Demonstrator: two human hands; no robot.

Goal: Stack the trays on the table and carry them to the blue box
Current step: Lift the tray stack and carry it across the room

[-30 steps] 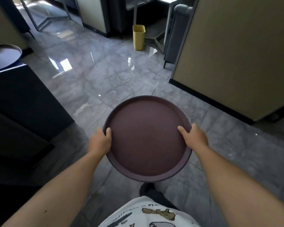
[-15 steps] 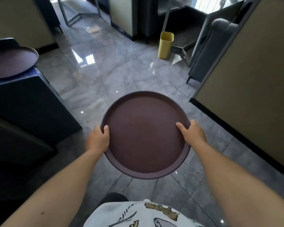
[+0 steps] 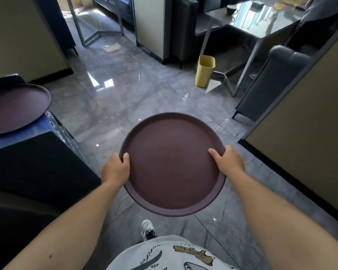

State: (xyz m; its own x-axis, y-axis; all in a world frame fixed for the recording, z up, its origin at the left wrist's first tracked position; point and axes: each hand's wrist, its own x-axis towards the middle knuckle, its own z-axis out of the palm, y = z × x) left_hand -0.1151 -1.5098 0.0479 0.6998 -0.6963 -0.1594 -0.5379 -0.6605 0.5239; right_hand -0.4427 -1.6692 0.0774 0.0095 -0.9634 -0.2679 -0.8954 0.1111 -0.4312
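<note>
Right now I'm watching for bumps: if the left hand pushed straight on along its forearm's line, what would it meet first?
The left hand already grips the carried tray; beyond it, seemingly only open floor, though depth is unclear.

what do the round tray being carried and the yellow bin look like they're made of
Carried tray: likely moulded plastic with a matte, finely grained brown surface; no glare, one-piece raised rim. Yellow bin: probably plastic, smooth and slightly satin; even colour, thin rolled lip. Neither is certain from looks alone.

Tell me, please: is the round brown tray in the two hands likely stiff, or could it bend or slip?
The tray, held only at opposite rims by the left hand and right hand, shows no sag, so probably stiff. Its matte surface and raised lip suggest a decent grip.
</note>
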